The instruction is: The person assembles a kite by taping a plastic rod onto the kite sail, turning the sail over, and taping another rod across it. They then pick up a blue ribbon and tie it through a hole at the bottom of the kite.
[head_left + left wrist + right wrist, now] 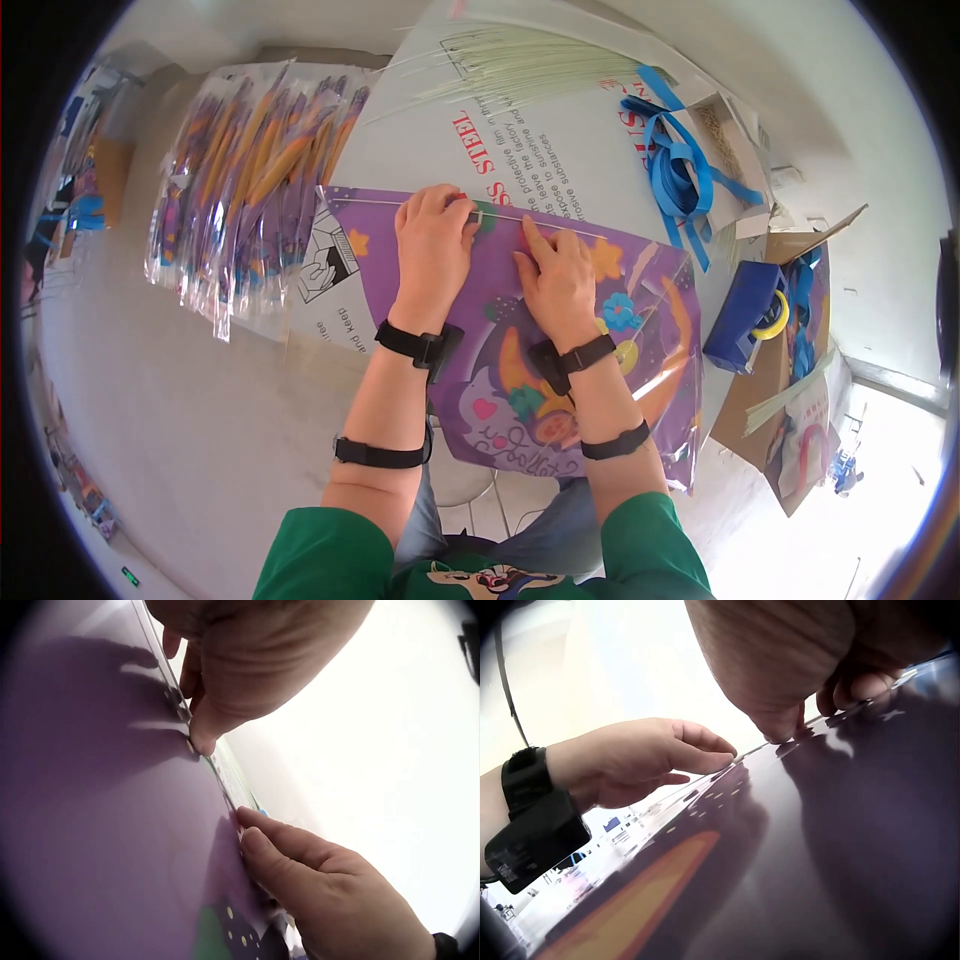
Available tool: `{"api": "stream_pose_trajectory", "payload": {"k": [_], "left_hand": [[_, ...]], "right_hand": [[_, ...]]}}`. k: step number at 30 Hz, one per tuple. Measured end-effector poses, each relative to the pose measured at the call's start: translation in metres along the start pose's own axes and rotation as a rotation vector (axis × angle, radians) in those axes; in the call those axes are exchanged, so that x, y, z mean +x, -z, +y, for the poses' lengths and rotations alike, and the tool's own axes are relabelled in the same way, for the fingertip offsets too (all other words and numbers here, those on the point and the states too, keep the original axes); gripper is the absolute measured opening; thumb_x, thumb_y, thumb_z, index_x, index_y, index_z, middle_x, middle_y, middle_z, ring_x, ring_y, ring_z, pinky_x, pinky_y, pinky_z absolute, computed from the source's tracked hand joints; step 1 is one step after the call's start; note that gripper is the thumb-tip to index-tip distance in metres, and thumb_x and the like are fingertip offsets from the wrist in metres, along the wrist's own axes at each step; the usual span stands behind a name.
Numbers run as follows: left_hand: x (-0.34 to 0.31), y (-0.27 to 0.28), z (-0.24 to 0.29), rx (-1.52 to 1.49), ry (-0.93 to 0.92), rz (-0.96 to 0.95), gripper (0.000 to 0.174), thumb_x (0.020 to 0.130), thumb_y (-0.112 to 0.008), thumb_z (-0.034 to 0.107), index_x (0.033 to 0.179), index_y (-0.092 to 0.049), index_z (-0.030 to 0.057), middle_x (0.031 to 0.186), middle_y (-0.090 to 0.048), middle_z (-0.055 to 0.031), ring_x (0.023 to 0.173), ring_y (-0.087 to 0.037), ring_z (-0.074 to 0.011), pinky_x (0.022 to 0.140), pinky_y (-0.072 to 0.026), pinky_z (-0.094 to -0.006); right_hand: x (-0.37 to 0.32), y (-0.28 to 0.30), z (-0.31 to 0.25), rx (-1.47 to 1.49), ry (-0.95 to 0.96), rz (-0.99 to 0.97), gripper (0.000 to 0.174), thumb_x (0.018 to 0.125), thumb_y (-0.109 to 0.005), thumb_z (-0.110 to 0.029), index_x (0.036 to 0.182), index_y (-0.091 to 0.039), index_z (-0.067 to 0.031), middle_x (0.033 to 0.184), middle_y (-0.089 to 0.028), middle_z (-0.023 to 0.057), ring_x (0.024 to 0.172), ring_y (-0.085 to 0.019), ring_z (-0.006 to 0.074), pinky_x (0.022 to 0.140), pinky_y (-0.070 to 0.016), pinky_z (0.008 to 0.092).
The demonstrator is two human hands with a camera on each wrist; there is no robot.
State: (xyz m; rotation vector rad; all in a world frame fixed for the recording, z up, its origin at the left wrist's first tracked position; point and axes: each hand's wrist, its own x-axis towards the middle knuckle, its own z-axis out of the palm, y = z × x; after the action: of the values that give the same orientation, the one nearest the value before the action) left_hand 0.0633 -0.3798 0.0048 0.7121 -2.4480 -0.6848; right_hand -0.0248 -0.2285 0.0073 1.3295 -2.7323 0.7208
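White film (405, 150) with red lettering spreads out, and across it lies one glossy, fruit-printed purple sheet (485, 290), two hands on its far edge: left grip (435, 255) pinching, right grip (565, 290) pinching nearby. Beyond, one fan of thin, pale strands (520, 62); rightward, flat, looping blue ribbon (680, 180), one yellow tape roll (766, 331).

Sheet (487, 270), glossy, printed purple — orange stars, blue flower, spotted fruit, cut papaya, pink heart, looping lettering. Shiny film shows along the right side, lightly creased. Spread out, picture side up, upper part over a lettered white board (400, 130), lower edge toward the lap.

Strip (375, 202), thin, pale — lying lengthwise along the sheet's far edge, nearly straight.
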Motion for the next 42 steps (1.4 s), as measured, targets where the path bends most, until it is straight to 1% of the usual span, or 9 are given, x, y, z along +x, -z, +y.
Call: {"api": "stream_pose_trajectory", "payload": {"k": [1,3,4,6,9,15,27,39,42], "left_hand": [[-0.001,0.002,0.002,0.006,0.003,0.003,0.02,0.074,-0.072,0.005,0.093,-0.068,0.007,0.106,-0.061,-0.0056,0.106,-0.056,-0.0264,0.094,-0.0397,-0.0426],[-0.006,0.009,0.006,0.065,-0.021,-0.016,0.025,0.077,-0.07,0.005,0.102,-0.068,0.0047,0.11,-0.061,-0.0086,0.107,-0.056,-0.0276,0.095,-0.0402,-0.0425],[-0.009,0.01,0.006,0.071,-0.02,-0.015,0.025,0.077,-0.07,0.005,0.102,-0.068,0.0047,0.11,-0.061,-0.0086,0.107,-0.056,-0.0276,0.095,-0.0402,-0.0425],[-0.015,0.01,0.004,0.116,-0.003,-0.042,0.033,0.08,-0.067,0.008,0.112,-0.065,0.0026,0.116,-0.059,-0.011,0.111,-0.055,-0.0294,0.096,-0.0403,-0.0423],[-0.016,0.014,0.003,0.154,0.002,-0.074,0.036,0.081,-0.067,0.01,0.116,-0.063,0.0011,0.122,-0.057,-0.0133,0.113,-0.054,-0.0332,0.095,-0.0424,-0.0444],[-0.021,0.012,0.004,0.131,0.022,-0.068,0.038,0.082,-0.067,0.012,0.118,-0.061,0.0002,0.128,-0.054,-0.0154,0.12,-0.05,-0.0336,0.098,-0.042,-0.0438],[-0.021,0.011,0.004,0.144,0.041,-0.087,0.037,0.084,-0.065,0.013,0.12,-0.062,0.0019,0.13,-0.053,-0.0149,0.121,-0.049,-0.0331,0.099,-0.0422,-0.0438],[-0.022,0.01,0.004,0.139,0.032,-0.073,0.039,0.083,-0.067,0.012,0.12,-0.062,0.0007,0.127,-0.053,-0.0173,0.118,-0.051,-0.0345,0.096,-0.0446,-0.0431],[-0.02,0.01,0.003,0.139,0.023,-0.09,0.039,0.082,-0.068,0.011,0.119,-0.062,0.0002,0.125,-0.053,-0.0175,0.116,-0.052,-0.0349,0.094,-0.0462,-0.043]], "right_hand": [[0.0,0.0,0.0,0.002,-0.007,0.005,0.043,0.08,-0.071,-0.015,0.123,-0.065,-0.0121,0.086,-0.052,0.0082,0.08,-0.055,0.0275,0.068,-0.0493,0.0403],[0.0,0.0,-0.001,0.005,0.001,0.016,0.043,0.08,-0.071,-0.014,0.122,-0.065,-0.0118,0.086,-0.052,0.0083,0.08,-0.055,0.0276,0.068,-0.0494,0.0404],[0.0,0.0,-0.001,0.001,0.004,0.027,0.043,0.08,-0.071,-0.014,0.122,-0.065,-0.0115,0.085,-0.052,0.0084,0.08,-0.055,0.0277,0.069,-0.0494,0.0405],[0.0,-0.002,0.0,0.004,0.009,0.028,0.043,0.079,-0.071,-0.014,0.122,-0.065,-0.0115,0.085,-0.052,0.0085,0.081,-0.055,0.028,0.069,-0.0495,0.0405],[0.0,0.0,0.001,-0.009,0.019,0.029,0.043,0.079,-0.071,-0.014,0.122,-0.065,-0.0117,0.085,-0.052,0.0086,0.082,-0.055,0.0286,0.071,-0.0496,0.0404],[0.001,0.0,-0.004,-0.039,0.007,-0.002,0.043,0.081,-0.071,-0.013,0.123,-0.065,-0.0124,0.086,-0.052,0.0081,0.082,-0.055,0.0283,0.073,-0.0492,0.0399],[0.001,-0.001,-0.003,-0.058,-0.005,0.001,0.043,0.081,-0.071,-0.013,0.124,-0.065,-0.0124,0.086,-0.052,0.0078,0.081,-0.055,0.0275,0.073,-0.049,0.0389],[0.0,-0.003,0.0,-0.041,0.005,0.019,0.044,0.08,-0.071,-0.013,0.124,-0.065,-0.0121,0.085,-0.052,0.0077,0.08,-0.056,0.0276,0.071,-0.05,0.0391],[0.002,-0.004,0.0,-0.044,0.058,0.046,0.043,0.081,-0.071,-0.013,0.124,-0.065,-0.0119,0.085,-0.052,0.0077,0.08,-0.056,0.0272,0.071,-0.0501,0.0383]]}}
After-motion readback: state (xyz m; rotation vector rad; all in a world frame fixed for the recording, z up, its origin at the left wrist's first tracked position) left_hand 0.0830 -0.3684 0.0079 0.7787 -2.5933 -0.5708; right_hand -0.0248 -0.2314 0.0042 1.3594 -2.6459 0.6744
